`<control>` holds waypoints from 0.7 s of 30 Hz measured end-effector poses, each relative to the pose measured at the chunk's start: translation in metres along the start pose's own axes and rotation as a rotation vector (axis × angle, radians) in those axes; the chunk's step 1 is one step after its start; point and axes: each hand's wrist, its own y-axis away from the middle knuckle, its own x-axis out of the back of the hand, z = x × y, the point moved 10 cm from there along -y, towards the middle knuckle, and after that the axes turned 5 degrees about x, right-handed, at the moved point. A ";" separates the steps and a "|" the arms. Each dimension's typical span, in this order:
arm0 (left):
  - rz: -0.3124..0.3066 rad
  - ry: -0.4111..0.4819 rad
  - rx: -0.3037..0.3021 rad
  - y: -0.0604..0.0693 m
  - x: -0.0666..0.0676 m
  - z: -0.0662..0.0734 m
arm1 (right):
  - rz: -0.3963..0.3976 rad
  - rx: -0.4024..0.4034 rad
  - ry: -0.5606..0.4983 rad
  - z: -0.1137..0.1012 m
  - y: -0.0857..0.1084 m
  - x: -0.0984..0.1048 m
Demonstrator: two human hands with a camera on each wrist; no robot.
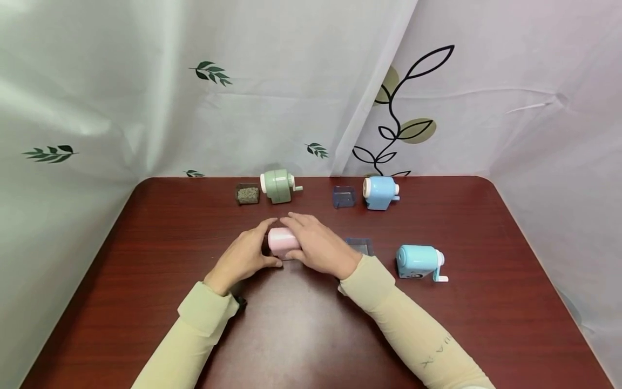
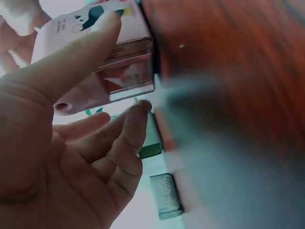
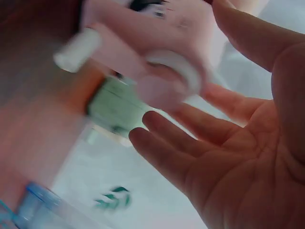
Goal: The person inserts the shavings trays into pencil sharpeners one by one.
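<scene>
A pink pencil sharpener with a printed picture and a clear drawer stands between both hands near the middle of the table. My left hand curves around its left end, thumb along the printed side and fingers beyond the far side, with gaps showing between fingers and body. My right hand holds its crank end, thumb at the front and fingers over the back. The white crank knob shows in the right wrist view. How firmly the left fingertips touch is hidden.
Behind stand a green sharpener with a drawer of shavings, and a blue sharpener beside a clear blue drawer. To the right are a turquoise sharpener and another drawer. A white curtain hangs behind the table.
</scene>
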 end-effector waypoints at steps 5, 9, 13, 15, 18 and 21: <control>0.015 0.017 -0.008 0.005 0.009 0.010 | 0.078 0.012 0.056 -0.014 0.012 0.031; 0.062 0.029 -0.018 0.011 0.020 0.024 | 0.109 0.004 0.106 -0.017 0.024 0.055; 0.086 0.033 -0.036 0.015 0.028 0.040 | 0.127 -0.032 0.141 -0.007 0.038 0.076; 0.085 0.033 -0.047 0.016 0.029 0.047 | 0.135 -0.060 0.146 0.001 0.046 0.083; 0.084 0.021 -0.070 0.018 0.029 0.058 | 0.138 -0.106 0.145 0.014 0.060 0.090; 0.079 -0.018 -0.128 0.020 0.024 0.073 | 0.134 -0.154 0.142 0.028 0.077 0.094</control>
